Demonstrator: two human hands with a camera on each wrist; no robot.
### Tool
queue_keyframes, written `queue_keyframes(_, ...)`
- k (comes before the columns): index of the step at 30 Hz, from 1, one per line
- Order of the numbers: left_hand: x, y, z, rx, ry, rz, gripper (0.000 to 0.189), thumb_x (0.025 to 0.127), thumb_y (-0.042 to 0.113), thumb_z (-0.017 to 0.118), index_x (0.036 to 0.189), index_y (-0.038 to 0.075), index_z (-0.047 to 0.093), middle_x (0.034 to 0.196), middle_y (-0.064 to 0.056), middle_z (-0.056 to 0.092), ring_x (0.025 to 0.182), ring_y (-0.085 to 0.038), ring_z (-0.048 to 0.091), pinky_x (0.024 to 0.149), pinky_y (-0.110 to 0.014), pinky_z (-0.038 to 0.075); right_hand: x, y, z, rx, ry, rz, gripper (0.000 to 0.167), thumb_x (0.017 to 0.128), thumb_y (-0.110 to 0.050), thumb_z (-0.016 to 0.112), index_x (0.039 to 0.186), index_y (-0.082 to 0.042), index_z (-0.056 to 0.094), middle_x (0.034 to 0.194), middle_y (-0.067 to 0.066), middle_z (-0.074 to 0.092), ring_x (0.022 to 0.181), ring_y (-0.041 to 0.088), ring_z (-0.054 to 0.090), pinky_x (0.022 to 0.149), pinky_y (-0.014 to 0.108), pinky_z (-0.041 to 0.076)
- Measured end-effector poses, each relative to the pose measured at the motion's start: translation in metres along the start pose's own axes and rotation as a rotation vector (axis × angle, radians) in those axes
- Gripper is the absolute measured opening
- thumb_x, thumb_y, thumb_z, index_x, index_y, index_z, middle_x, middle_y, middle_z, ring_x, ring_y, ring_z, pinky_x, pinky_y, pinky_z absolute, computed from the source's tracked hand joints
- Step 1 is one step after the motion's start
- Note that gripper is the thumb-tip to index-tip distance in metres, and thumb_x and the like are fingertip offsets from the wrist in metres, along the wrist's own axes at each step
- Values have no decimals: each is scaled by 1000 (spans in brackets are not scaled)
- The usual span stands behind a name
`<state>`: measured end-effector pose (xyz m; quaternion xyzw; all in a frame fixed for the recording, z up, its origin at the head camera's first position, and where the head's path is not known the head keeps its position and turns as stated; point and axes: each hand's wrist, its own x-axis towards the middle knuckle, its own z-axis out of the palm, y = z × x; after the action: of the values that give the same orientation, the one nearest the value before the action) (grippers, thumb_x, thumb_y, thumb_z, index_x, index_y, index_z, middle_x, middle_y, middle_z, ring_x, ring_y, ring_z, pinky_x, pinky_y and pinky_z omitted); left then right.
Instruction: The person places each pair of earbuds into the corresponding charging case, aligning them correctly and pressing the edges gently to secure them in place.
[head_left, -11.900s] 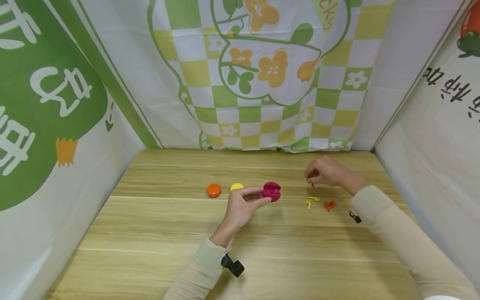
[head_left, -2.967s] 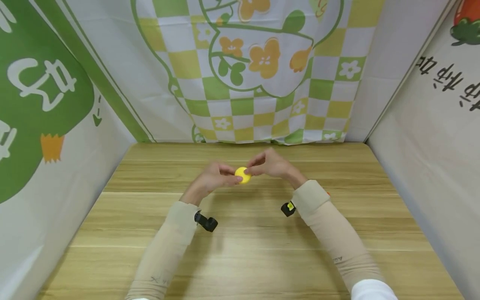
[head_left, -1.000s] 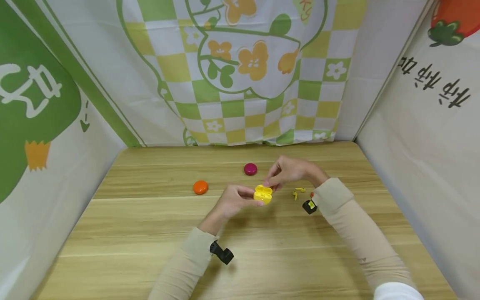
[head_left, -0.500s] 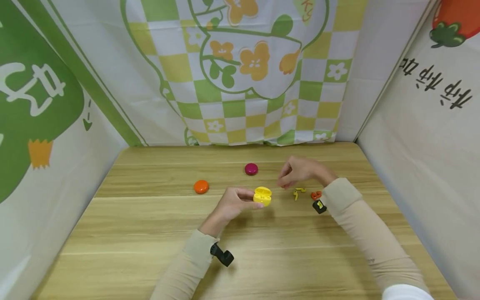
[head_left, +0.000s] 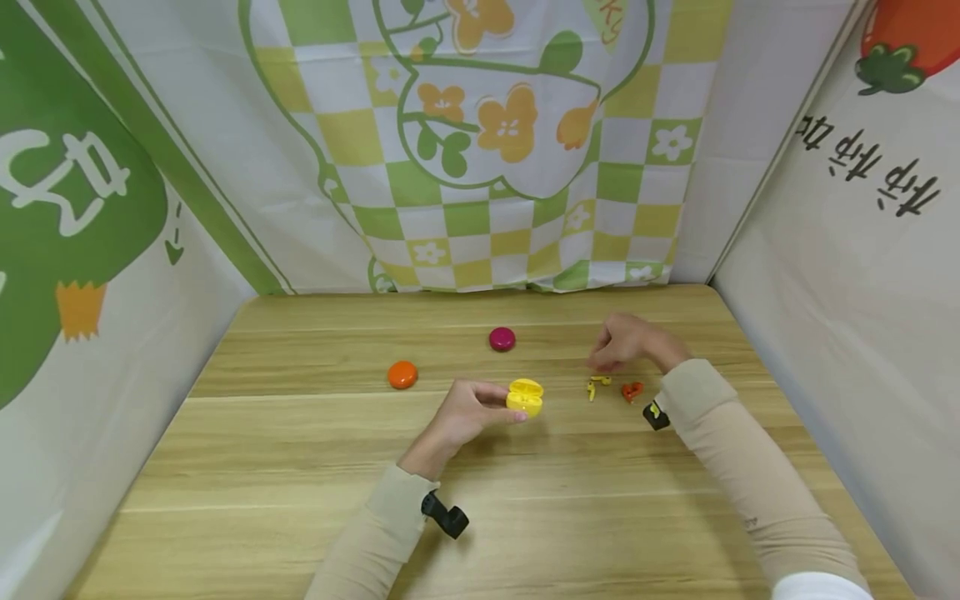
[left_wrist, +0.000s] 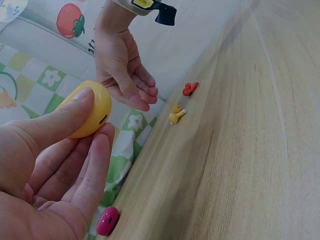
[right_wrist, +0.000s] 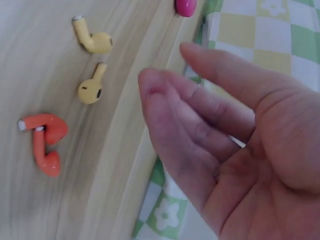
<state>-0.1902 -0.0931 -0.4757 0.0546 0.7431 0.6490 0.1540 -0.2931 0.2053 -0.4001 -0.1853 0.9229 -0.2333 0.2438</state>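
Observation:
My left hand (head_left: 463, 418) pinches a yellow earbud case (head_left: 524, 399) between thumb and fingers, its lid raised. In the left wrist view the thumb lies across the rounded yellow shell, and a small dark slot shows low on it. My right hand (head_left: 626, 342) hovers just behind two yellow earbuds (head_left: 592, 390), holding nothing. From the right wrist view, its thumb and fingers stand apart, fingers loosely bent. Both yellow earbuds lie on the wood, stems pointing different ways. Beside them a pair of orange-red earbuds (head_left: 632, 392) lies close together.
A closed magenta case (head_left: 502, 338) sits toward the back of the wooden table (head_left: 570, 500). To its left is a closed orange case (head_left: 402, 375). Printed cloth hangs behind the table and along both sides. Each wrist wears a small black camera.
The magenta case, earlier held with its lid up, now lies closed on the table. The yellow case has been picked up and opened. My right hand has moved right, toward the yellow earbuds.

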Motion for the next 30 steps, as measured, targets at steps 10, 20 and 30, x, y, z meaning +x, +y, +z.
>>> queue_keyframes(10,-2,-1,0,-5,4,13,34,83,9,91,113,-3,79,115,-18,79,94,-16,78,90,-31,64,-2,13,5,53,0,133,27,96,-15,75,77,4,78,64,6,74,57,9,65,61,25,58)
queue_keyframes(20,-2,-2,0,1,3,5,34,83,10,91,113,-3,79,115,-18,80,94,-16,78,90,-31,64,1,23,14,94,1,219,27,92,-14,77,70,0,75,63,4,73,55,8,63,60,24,57)
queue_keyframes(30,0,-1,1,-3,7,-6,34,83,9,91,113,-2,80,113,-18,80,93,-16,78,89,-30,64,5,24,22,134,19,248,22,86,-8,80,69,0,71,63,6,72,55,10,65,59,24,60)
